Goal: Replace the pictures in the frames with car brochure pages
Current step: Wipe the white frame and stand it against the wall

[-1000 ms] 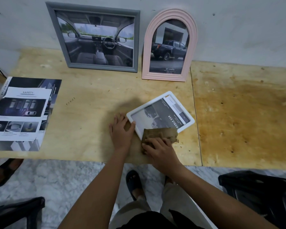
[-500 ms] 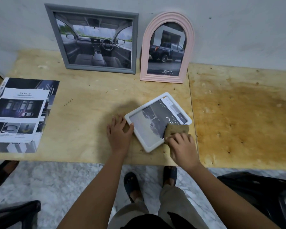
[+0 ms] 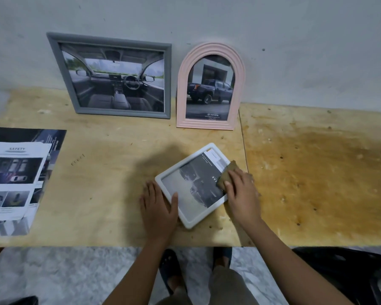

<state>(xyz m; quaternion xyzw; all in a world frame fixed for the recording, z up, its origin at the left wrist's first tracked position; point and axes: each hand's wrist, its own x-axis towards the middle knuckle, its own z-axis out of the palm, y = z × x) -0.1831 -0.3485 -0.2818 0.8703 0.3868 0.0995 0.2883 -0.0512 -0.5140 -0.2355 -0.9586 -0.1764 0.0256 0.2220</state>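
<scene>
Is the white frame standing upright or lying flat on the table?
Lying flat: the white frame rests face up on the table, its brochure page showing.

left hand [image 3: 157, 205] flat, thumb on white frame [image 3: 193, 223] | right hand [image 3: 242, 194] presses brown cloth [image 3: 228, 172] on its front

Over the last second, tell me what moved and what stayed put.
The right hand slid the brown cloth across the white frame, from its near edge to its far right corner. The left hand still presses the frame's left corner; the grey frame, pink frame and brochure pages have not moved.
</scene>
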